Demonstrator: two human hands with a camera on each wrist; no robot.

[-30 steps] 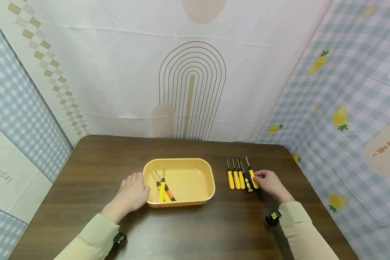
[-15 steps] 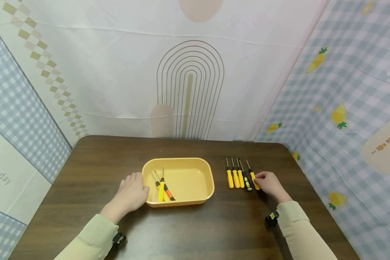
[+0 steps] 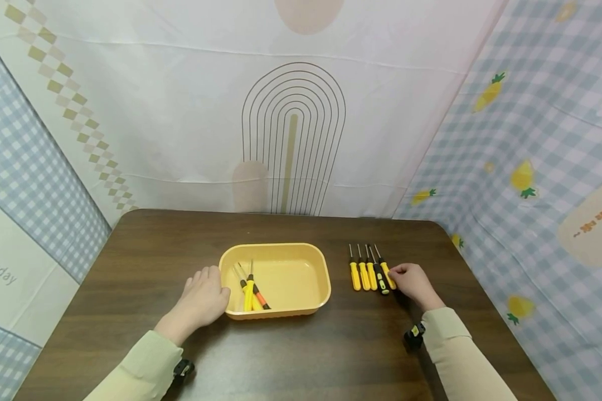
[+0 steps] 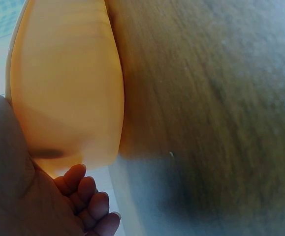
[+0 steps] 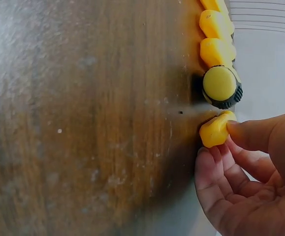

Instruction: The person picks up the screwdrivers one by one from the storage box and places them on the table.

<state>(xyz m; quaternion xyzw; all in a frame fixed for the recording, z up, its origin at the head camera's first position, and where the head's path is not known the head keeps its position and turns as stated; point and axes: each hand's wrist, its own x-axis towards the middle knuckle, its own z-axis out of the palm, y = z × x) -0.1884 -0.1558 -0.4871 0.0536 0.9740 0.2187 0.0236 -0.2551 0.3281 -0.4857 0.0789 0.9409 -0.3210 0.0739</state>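
Note:
My left hand (image 3: 203,295) grips the left end of a yellow plastic basket (image 3: 293,278). In the left wrist view, its fingers curl by the basket's outer wall (image 4: 68,78). Inside, several screwdrivers (image 3: 249,293) lie crossed at the left, one with an orange-red handle. Right of the basket, my right hand (image 3: 415,284) pinches the handle of a yellow screwdriver (image 3: 385,269) between thumb and fingers. This one lies at the right end of a row, beside a black-and-yellow screwdriver (image 3: 382,283). Three yellow-handled screwdrivers (image 3: 364,276) continue the row leftward, shafts pointing to the back.
A dark wooden table (image 3: 301,356) carries everything. White printed cloth (image 3: 190,122) hangs behind its back edge, and blue checked cloth (image 3: 486,223) hangs along the right side. Between basket and row runs a narrow strip of bare wood.
The right hand has shifted the rightmost yellow screwdriver: its handle first swung right, then the whole tool slid left against the black-and-yellow one. The left hand keeps its place on the basket.

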